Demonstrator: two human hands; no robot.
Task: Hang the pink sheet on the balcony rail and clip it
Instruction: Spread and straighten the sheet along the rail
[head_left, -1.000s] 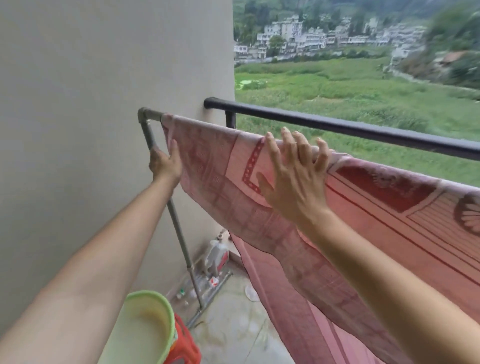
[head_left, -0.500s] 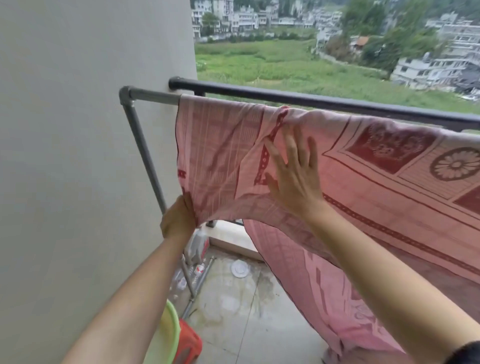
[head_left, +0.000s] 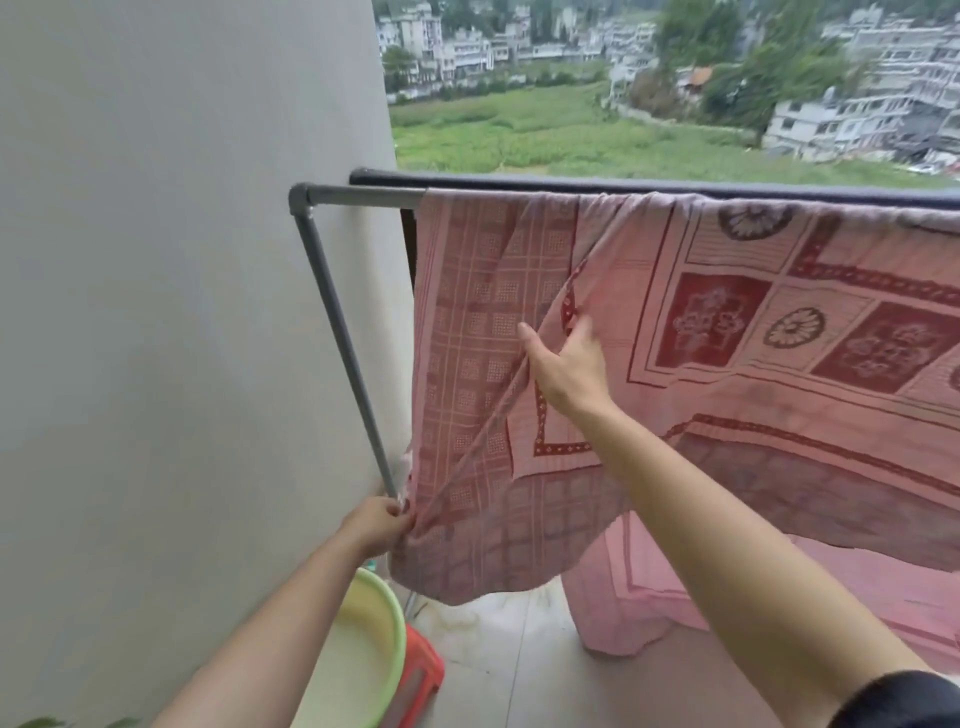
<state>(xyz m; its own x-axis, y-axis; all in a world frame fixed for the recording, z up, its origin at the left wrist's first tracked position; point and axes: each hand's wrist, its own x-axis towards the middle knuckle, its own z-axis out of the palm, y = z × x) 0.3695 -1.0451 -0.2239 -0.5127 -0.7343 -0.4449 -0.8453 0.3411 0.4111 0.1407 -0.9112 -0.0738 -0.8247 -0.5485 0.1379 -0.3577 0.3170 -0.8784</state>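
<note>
A plain pale wall (head_left: 156, 312) rises left of the left hand (head_left: 376, 522). Below it are tiled floor (head_left: 519, 660), green basin (head_left: 363, 654) and red stool (head_left: 422, 675). Beyond, field (head_left: 519, 130) and buildings (head_left: 841, 109) lie in flat daylight.

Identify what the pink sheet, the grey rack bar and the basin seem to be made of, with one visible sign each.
The pink sheet looks like thin woven cloth, perhaps cotton, matte: it drapes in soft folds. The grey rack bar seems metal tubing, maybe galvanised steel: dull sheen, elbow joint. The basin looks like smooth plastic: glossy, green-rimmed.
</note>
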